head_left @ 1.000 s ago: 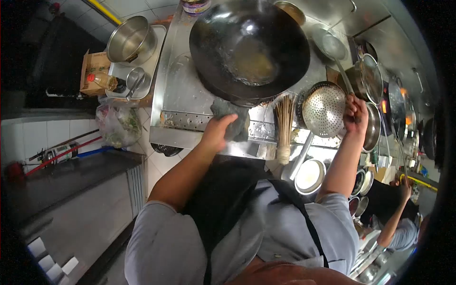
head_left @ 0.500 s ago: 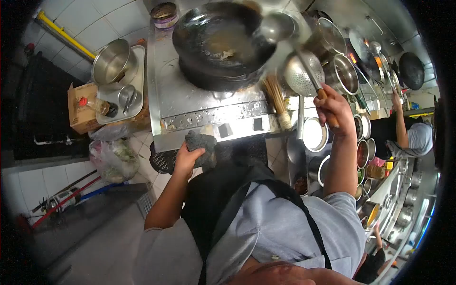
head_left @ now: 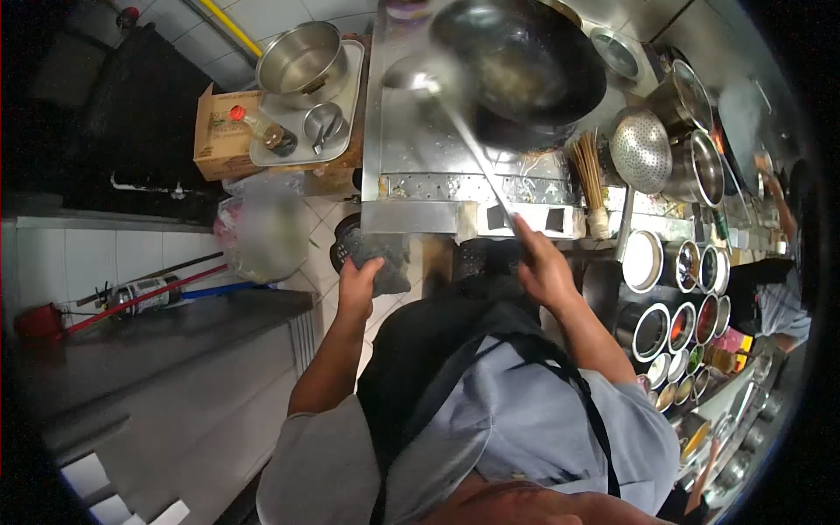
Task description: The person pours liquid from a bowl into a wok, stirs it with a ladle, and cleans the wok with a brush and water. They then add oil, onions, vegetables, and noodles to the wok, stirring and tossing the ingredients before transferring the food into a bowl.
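My left hand is closed around a dark, worn cloth, held just off the front edge of the stove. In my right hand is the handle of a ladle, which points up and to the left across the stove top. The ladle's bowl is smeared by motion and hangs over the metal left of the wok. The black wok sits tilted on the burner, with some murky liquid in its bottom. A bamboo brush stands right of the wok, beside a perforated strainer.
On the left, a tray bears a steel pot, a small cup and a bottle. A filled plastic bag lies below. Several seasoning containers line the right. Another person stands far right.
The ladle has swung from the wok's right side to its left. My right hand has come lower, nearer my body. My left hand still grips the cloth. The whole view has shifted.
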Demonstrator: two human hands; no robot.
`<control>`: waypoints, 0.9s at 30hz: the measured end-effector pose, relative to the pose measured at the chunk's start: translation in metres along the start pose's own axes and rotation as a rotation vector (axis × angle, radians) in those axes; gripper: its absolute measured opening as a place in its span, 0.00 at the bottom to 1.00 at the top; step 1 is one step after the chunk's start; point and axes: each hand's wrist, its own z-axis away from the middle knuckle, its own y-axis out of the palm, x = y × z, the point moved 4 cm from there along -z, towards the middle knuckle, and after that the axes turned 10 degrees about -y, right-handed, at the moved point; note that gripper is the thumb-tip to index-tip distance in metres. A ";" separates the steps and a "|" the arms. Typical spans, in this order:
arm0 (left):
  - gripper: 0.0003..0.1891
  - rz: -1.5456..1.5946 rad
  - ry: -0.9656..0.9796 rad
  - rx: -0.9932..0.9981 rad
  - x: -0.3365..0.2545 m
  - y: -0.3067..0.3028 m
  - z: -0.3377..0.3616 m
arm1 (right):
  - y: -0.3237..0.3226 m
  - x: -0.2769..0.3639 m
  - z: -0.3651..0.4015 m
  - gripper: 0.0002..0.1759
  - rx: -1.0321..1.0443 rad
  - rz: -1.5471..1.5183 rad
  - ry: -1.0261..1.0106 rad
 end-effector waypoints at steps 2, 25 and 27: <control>0.25 -0.094 0.030 -0.016 0.000 0.004 0.001 | 0.039 -0.007 -0.025 0.49 -0.042 -0.033 -0.135; 0.24 0.528 -0.397 0.212 -0.019 0.366 -0.134 | -0.109 -0.146 0.011 0.49 -0.414 0.106 0.293; 0.22 0.507 -0.349 0.167 0.002 0.365 -0.160 | -0.167 -0.151 -0.046 0.50 -0.339 0.105 0.272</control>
